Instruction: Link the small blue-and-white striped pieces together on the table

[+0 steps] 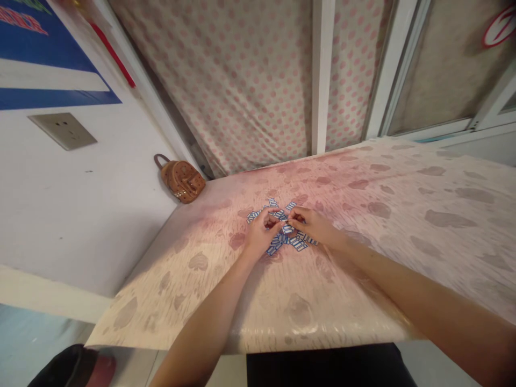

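A loose pile of small white-and-blue rectangular pieces (298,244), like labels or stickers in short strips, lies on the table. Above its middle, my left hand (260,231) curls with thumb and forefinger pinched on the edge of one such white-and-blue piece (287,229). My right hand (312,221) comes in from the other side, its fingertips closed together at the same piece. The fingertips of both hands nearly meet there. Fine print on the pieces is too small to read, and my hands cover part of the pile.
A patterned plastic cloth covers the table (342,306). A small brown backpack-shaped bag (183,181) leans against the wall at the back left. Dotted curtains (258,80) hang behind the table. A wall socket (62,130) is at left, and a dark-and-red object (76,368) sits below the front left corner.
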`<action>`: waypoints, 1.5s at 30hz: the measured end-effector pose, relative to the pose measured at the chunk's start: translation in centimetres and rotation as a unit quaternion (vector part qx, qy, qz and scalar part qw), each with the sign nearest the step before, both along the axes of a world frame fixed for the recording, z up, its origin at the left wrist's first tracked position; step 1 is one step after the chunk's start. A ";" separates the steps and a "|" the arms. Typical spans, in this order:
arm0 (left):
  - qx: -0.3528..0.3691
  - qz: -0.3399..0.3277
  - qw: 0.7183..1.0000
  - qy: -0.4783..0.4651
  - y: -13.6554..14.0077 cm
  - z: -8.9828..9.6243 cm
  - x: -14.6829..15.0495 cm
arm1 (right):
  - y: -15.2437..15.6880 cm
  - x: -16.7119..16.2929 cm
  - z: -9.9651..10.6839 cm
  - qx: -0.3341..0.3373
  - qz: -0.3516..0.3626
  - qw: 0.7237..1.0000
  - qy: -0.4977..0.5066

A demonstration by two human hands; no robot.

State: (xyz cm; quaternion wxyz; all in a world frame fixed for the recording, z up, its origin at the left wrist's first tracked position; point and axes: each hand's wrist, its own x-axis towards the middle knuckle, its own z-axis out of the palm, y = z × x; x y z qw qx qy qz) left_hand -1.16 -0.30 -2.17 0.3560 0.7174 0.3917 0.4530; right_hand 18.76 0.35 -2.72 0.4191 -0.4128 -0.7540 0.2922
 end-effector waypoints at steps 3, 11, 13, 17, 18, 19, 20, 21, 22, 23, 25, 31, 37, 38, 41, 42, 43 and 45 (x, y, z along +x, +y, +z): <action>-0.004 0.033 0.999 0.020 -0.1 0.0 0.1 | 0.1 -0.1 0.0 0.010 -0.021 1.000 0.017; -0.018 0.047 0.998 -0.050 0.4 0.1 0.1 | -0.1 -0.4 0.1 0.016 -0.037 0.999 0.032; -0.035 0.049 0.994 -0.090 0.5 0.2 0.0 | -0.2 -0.5 0.1 0.017 -0.033 0.999 0.031; -0.064 0.034 0.989 -0.128 0.5 0.3 0.1 | -0.3 -0.6 0.1 0.013 -0.028 0.999 0.040; -0.072 0.025 0.988 -0.132 0.4 0.3 0.1 | -0.2 -0.5 0.1 0.012 -0.030 0.999 0.042; -0.080 0.016 0.988 -0.133 0.3 0.3 0.2 | -0.2 -0.5 0.1 0.011 -0.034 0.998 0.044; -0.086 0.009 0.987 -0.132 0.3 0.3 0.3 | -0.2 -0.5 0.1 0.012 -0.039 0.998 0.045; -0.089 0.005 0.987 -0.132 0.2 0.3 0.3 | -0.2 -0.5 0.1 0.012 -0.041 0.998 0.045; -0.089 0.005 0.987 -0.132 0.1 0.3 0.3 | -0.2 -0.5 0.1 0.011 -0.041 0.998 0.044; -0.086 0.010 0.987 -0.133 0.1 0.3 0.3 | -0.2 -0.5 0.1 0.010 -0.041 0.998 0.043; -0.077 0.033 0.987 -0.136 0.1 0.3 0.2 | -0.2 -0.5 0.0 0.008 -0.037 0.998 0.046; -0.077 0.106 0.981 -0.141 0.4 -0.1 -0.4 | 0.5 -0.1 -0.7 0.021 -0.092 0.986 0.139; -0.085 0.092 0.983 -0.138 0.6 -0.1 0.1 | 0.6 -0.3 -0.6 -0.024 -0.068 0.977 0.199; -0.086 0.086 0.983 -0.137 0.5 -0.1 0.1 | 0.3 -0.5 -0.5 -0.025 -0.066 0.979 0.189; -0.083 0.075 0.985 -0.133 0.4 -0.1 0.3 | -0.3 -0.8 -0.2 -0.013 -0.072 0.987 0.145; -0.083 0.074 0.985 -0.131 0.4 -0.1 0.3 | -0.4 -0.8 -0.2 -0.002 -0.080 0.988 0.132; -0.083 0.073 0.985 -0.130 0.3 -0.1 0.3 | -0.4 -0.8 -0.3 0.009 -0.089 0.989 0.121; -0.084 0.069 0.986 -0.130 0.2 -0.2 0.3 | -0.4 -0.6 -0.4 0.028 -0.102 0.989 0.107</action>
